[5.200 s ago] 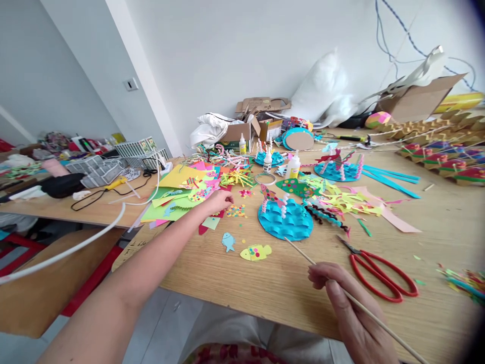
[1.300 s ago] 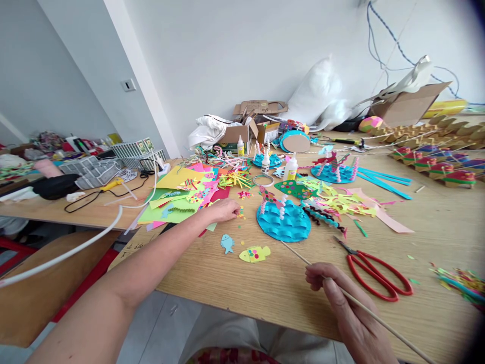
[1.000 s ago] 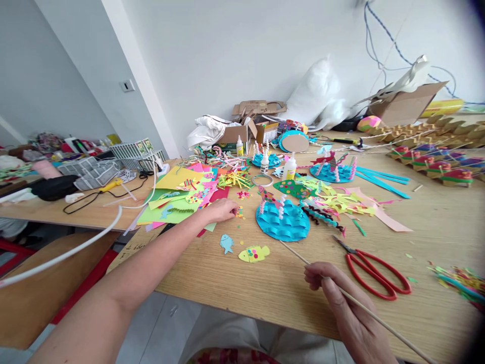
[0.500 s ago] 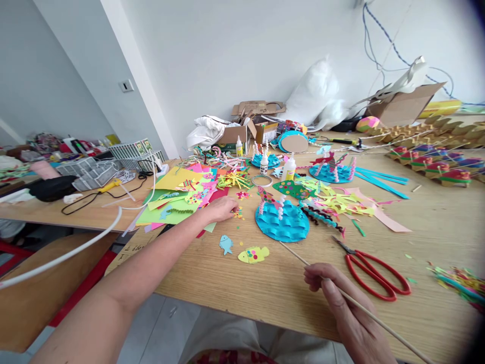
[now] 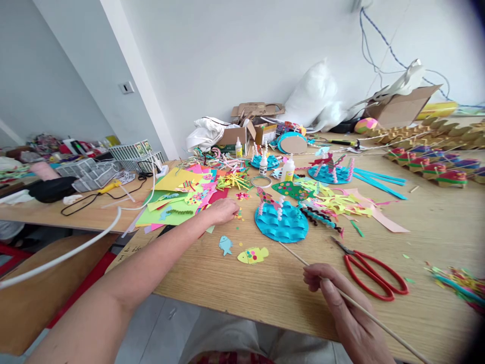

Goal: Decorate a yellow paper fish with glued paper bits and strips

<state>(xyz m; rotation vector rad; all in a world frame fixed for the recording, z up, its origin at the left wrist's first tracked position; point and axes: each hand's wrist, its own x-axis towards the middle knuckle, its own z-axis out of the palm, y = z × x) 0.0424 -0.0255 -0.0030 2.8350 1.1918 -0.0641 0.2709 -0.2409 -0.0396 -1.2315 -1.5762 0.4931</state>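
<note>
My left hand (image 5: 224, 210) reaches out over the table with its fingers curled down at a small pile of paper dots (image 5: 240, 214). Its fingertips are partly hidden, so what they pinch does not show. My right hand (image 5: 343, 308) grips a thin wooden stick (image 5: 293, 254), whose tip points toward a round blue egg-carton base (image 5: 281, 225) with pink coils and a spotted fish on it. Between the hands lie a yellow paper fish (image 5: 252, 256) with coloured dots and a plain light-blue paper fish (image 5: 226, 245).
Red-handled scissors (image 5: 373, 273) lie at the right. Coloured paper sheets (image 5: 170, 182) spread on the left, near a white cable (image 5: 94, 243). Glue bottles (image 5: 288, 168), a green spotted fish (image 5: 291, 190) and paper strips (image 5: 341, 200) lie beyond the blue base.
My left hand has shifted very slightly over the dots. My right hand and the stick stay nearly still, and the view has moved a little.
</note>
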